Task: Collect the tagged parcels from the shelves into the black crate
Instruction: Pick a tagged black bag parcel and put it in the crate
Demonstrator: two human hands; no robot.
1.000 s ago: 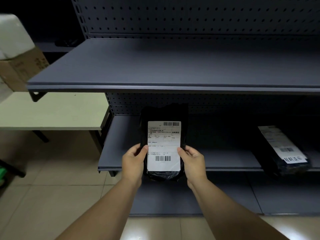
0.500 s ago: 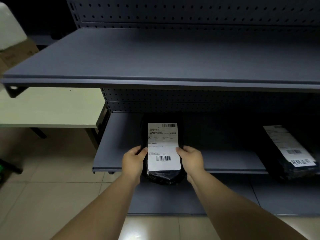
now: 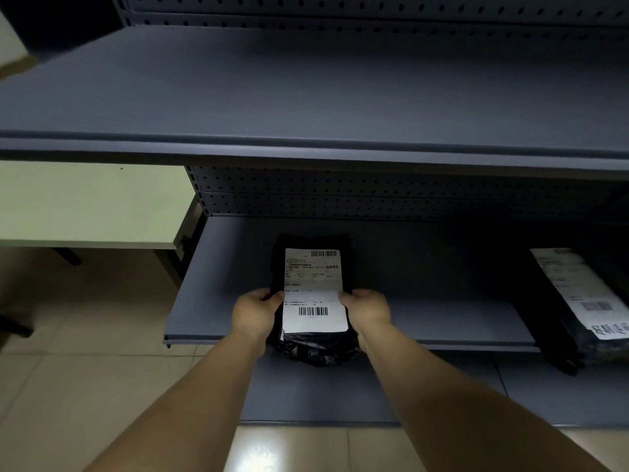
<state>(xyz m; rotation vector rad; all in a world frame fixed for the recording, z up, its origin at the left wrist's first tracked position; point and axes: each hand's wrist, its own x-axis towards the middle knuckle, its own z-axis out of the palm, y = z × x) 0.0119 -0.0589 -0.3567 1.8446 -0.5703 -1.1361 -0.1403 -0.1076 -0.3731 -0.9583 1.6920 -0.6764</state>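
A black plastic parcel with a white barcode label lies half over the front edge of the lower grey shelf. My left hand grips its left side and my right hand grips its right side. A second black parcel with a white label rests on the same shelf at the far right, partly cut off by the frame edge. The black crate is out of view.
A wide grey upper shelf juts out overhead of the lower one. A pale table stands to the left of the rack. The grey base shelf lies below, and beige floor tiles spread in front.
The camera has moved closer and lower toward the shelf. Both hands keep their hold on the parcel, which stays at the shelf's front edge.
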